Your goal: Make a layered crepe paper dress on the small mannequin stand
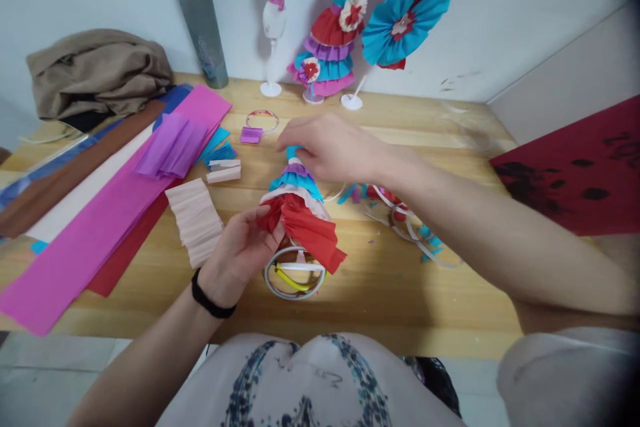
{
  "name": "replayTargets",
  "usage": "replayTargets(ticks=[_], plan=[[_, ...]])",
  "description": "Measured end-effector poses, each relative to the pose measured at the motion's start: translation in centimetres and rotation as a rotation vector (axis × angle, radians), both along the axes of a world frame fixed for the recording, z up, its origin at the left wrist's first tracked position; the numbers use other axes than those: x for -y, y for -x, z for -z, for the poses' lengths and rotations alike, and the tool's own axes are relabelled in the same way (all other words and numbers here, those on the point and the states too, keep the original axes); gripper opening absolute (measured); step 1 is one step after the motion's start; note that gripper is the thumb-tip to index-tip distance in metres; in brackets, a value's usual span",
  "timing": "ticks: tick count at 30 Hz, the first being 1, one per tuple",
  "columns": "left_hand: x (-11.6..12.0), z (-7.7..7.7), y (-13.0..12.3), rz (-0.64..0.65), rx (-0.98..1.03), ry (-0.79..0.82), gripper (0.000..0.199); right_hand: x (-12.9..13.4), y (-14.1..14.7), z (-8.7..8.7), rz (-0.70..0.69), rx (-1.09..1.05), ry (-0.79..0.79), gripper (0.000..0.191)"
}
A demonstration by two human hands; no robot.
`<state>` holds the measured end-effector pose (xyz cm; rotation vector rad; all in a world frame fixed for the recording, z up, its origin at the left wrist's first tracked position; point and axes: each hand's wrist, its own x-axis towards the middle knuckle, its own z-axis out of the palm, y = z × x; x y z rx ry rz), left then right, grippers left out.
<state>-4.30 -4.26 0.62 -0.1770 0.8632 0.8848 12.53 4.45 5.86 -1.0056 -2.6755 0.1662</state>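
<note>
A small mannequin in a layered crepe paper dress (296,181), blue, purple and white, lies tilted on the table with its base toward me. My left hand (247,240) pinches the gathered red crepe paper (313,230) at the skirt's lower edge. Over the bodice, my right hand (325,145) is bent with fingers and thumb on either side of the mannequin's top; its fingertips are partly hidden. Rolls of tape (294,295) surround the mannequin's white base. A pleated cream paper strip (195,221) lies left of my left hand.
Crepe paper sheets (95,213) cover the table's left side. A bottle (203,33), a brown cloth (100,73), a bare mannequin (275,13) and dressed mannequins (330,30) stand or lie along the back. Wire loops with scraps (413,233) lie under my right forearm.
</note>
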Motion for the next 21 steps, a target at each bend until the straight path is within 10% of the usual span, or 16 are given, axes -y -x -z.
replayTargets(ticks=[9,14,17,21], plan=[[0.4,0.1,-0.7,-0.045,0.002,0.008,0.028,9.7,-3.3,1.4,-0.095,-0.268,-0.063,0.047],[0.4,0.1,-0.8,-0.036,0.006,0.001,0.034,14.6,-3.6,2.8,0.294,-0.545,-0.151,0.031],[0.3,-0.1,-0.8,-0.03,0.013,0.013,0.037,17.0,-3.2,3.3,0.005,-0.392,-0.131,0.014],[0.3,-0.2,-1.0,-0.061,0.008,0.006,0.038,18.1,-1.8,5.2,0.177,-0.228,-0.162,0.019]])
